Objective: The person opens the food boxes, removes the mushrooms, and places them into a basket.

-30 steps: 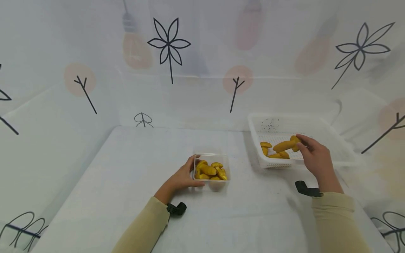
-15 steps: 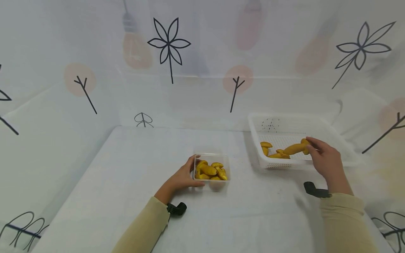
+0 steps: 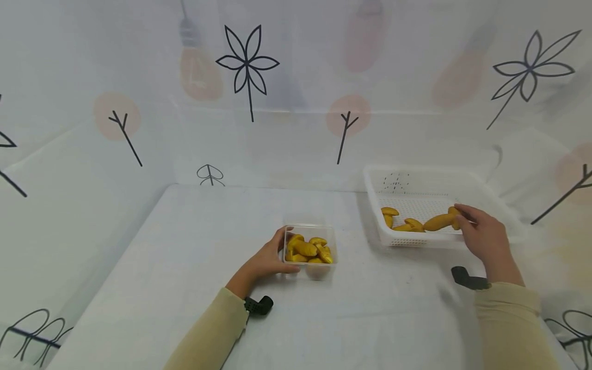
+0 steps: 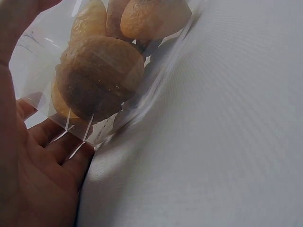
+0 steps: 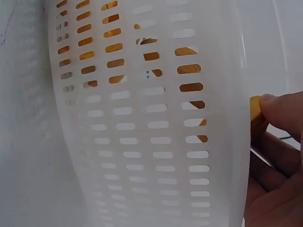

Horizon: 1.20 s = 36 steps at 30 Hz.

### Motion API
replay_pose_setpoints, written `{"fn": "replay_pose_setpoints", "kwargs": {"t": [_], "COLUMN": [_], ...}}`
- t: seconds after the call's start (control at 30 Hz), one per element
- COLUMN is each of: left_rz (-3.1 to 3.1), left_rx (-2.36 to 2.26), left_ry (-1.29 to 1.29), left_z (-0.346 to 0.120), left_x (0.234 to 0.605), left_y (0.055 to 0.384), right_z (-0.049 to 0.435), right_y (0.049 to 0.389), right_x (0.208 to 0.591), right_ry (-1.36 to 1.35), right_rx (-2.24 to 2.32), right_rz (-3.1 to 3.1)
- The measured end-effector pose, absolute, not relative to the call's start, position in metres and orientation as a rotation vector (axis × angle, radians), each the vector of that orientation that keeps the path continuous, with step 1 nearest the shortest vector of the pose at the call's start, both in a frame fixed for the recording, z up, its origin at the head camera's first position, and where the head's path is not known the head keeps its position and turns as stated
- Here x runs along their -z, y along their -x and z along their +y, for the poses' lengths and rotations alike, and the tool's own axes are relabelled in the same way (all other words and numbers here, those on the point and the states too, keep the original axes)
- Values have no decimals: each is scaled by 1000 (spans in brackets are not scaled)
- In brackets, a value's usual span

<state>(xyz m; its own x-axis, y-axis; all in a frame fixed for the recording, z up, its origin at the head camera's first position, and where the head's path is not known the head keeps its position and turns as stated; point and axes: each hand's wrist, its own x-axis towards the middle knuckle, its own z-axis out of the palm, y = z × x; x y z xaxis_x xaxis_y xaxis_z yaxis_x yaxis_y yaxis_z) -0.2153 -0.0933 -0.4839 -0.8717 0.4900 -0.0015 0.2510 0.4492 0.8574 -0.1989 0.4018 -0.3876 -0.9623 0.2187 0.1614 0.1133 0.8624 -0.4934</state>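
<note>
My left hand grips the left end of a clear plastic box, thumb along the near side and fingers at the far side. Several yellow mushrooms fill the box; the left wrist view shows a mushroom through its clear wall. At the right, my right hand pinches one mushroom by its cap end, its stem pointing left inside the white basket. In the right wrist view the basket's slotted wall hides most of that mushroom.
More yellow mushrooms lie in the basket's left part, one against the left wall and others by the front wall. White cloth covers the table, and a patterned white curtain hangs behind and at both sides.
My right hand has moved right and slightly down, carrying the pinched mushroom lower, toward the front wall inside the basket. The left hand and clear box stay in place.
</note>
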Motion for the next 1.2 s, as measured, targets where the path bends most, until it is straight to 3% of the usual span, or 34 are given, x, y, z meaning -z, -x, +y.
{"fn": "replay_pose_setpoints", "kwargs": {"t": [1.2], "left_rz": [2453], "left_rx": [-1387], "left_ry": [-638], "left_z": [-93], "left_x": [484], "left_y": [215], "right_z": [378], "right_y": [200], "right_x": [375], "right_ry": [206], "right_rx": [-558], "right_rz": [-2982]}}
